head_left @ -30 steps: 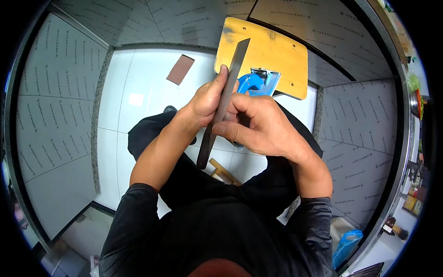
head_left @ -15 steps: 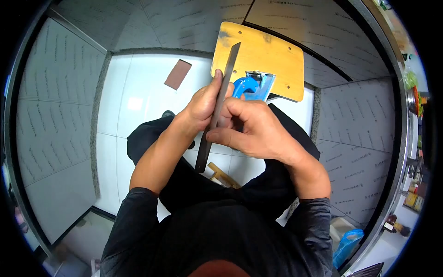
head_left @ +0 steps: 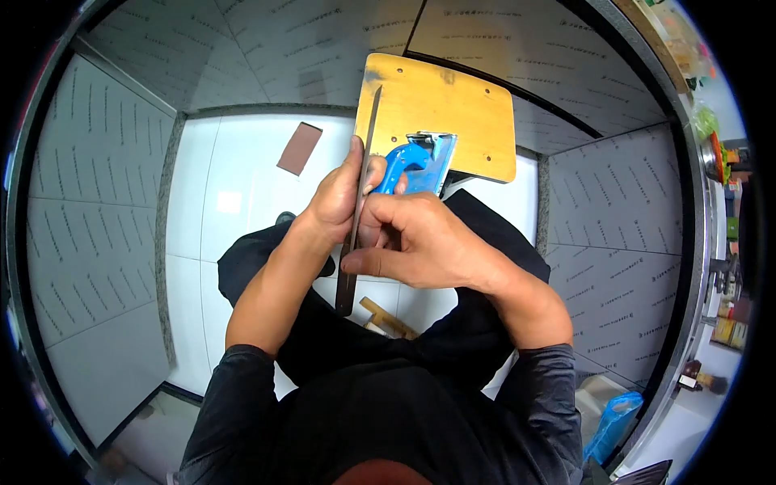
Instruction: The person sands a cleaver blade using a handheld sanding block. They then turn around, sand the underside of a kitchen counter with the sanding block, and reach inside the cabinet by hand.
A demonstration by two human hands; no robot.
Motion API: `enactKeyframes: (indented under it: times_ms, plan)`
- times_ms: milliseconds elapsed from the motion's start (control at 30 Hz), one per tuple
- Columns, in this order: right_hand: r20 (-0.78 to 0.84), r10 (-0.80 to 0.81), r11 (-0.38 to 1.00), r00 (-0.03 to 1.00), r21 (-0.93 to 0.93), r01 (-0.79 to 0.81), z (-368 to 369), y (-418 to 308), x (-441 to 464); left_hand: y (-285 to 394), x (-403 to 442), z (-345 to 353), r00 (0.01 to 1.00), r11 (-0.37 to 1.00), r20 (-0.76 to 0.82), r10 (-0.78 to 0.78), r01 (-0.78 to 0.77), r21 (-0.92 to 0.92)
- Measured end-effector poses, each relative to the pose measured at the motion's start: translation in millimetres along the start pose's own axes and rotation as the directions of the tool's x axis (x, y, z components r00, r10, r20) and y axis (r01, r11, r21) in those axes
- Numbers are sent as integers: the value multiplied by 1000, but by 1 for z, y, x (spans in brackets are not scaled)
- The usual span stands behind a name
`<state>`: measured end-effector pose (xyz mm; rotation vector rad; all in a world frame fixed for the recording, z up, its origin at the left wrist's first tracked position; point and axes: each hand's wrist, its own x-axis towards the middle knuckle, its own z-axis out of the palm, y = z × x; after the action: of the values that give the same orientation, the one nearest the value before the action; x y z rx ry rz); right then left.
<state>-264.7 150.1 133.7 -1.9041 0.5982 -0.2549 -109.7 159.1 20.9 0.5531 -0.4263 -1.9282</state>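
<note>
A long, dark flat strip with a slanted tip point(head_left: 346, 289) stands nearly lengthwise in front of me. My left hand point(head_left: 333, 198) is closed around its middle, thumb along the near side and fingertips showing past the far edge. Lower down, my right hand point(head_left: 420, 238) grips the same strip, its thumb laid across it and its other fingers curled. Just beyond my fingers, a blue-handled hand sander point(head_left: 411, 155) rests on a yellow wooden board point(head_left: 453, 93). Whether my left fingertips touch its handle, I cannot tell.
A brown piece of sandpaper point(head_left: 299, 149) lies on the white tiled floor point(head_left: 222, 170). Between my legs is a wooden piece point(head_left: 388, 318). Grey printed panels point(head_left: 610, 202) surround me. A blue bag point(head_left: 614, 424) sits at lower right, near a cluttered shelf.
The strip is turned more edge-on and stands more upright, its tip shifted left. Both hands keep their hold. The whole view has shifted slightly, with the board lower and farther left.
</note>
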Motion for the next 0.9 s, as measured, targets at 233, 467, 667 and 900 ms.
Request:
enactKeyframes:
  times_ms: [233, 467, 667, 900]
  plan:
    - [-9, -67, 998, 998, 5, 67, 7, 1, 1, 1, 2, -6, 999, 999, 3, 36, -37, 32]
    - [18, -36, 999, 999, 11, 36, 6, -1, 1, 0, 2, -5, 998, 998, 8, 59, -59, 20]
    - [3, -36, 999, 999, 13, 35, 7, -2, -1, 0, -1, -3, 999, 998, -20, 49, -50, -38]
    - [56, -48, 998, 997, -42, 50, 9, 2, 0, 4, -1, -2, 999, 994, 1, 35, -35, -105]
